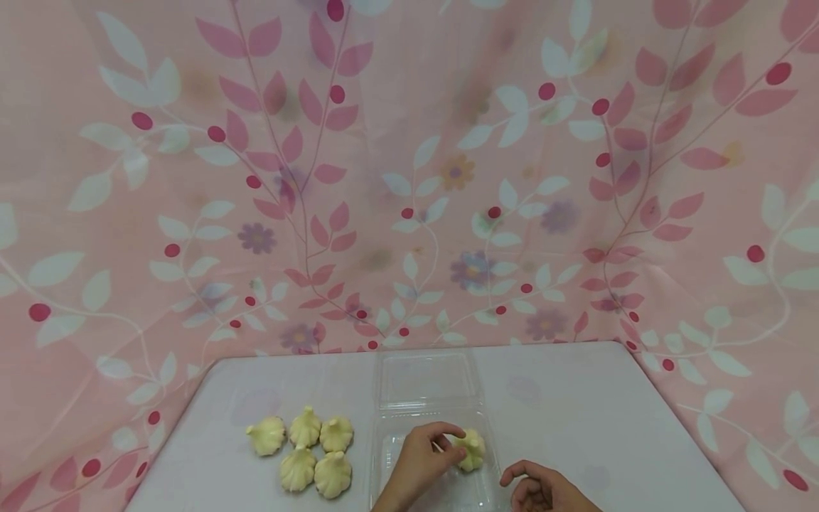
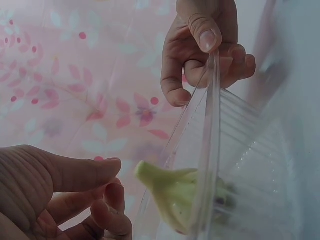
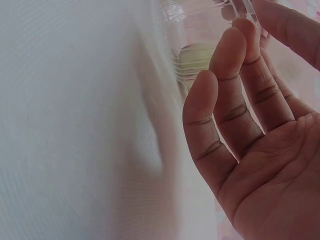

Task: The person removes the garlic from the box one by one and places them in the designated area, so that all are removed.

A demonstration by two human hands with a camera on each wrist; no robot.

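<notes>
In the head view, a garlic bulb (image 1: 472,451), pale yellow, sits in the right part of a clear plastic box (image 1: 427,407) whose lid is folded back. My left hand (image 1: 425,455) reaches over the box beside that bulb. The left wrist view shows the left thumb and fingers (image 2: 82,172) loosely bent, a small gap from the bulb's stem (image 2: 148,171). At the box's right side, my right hand (image 1: 540,487) pinches the rim (image 2: 212,75), thumb on one face and fingers on the other. Seen from the right wrist, its fingers (image 3: 227,95) curve up to the rim.
Several more garlic bulbs (image 1: 297,468) lie grouped on the table left of the box. The pale tablecloth (image 1: 576,412) covers the table. Behind it hangs a pink curtain (image 1: 384,178) with leaves and flowers.
</notes>
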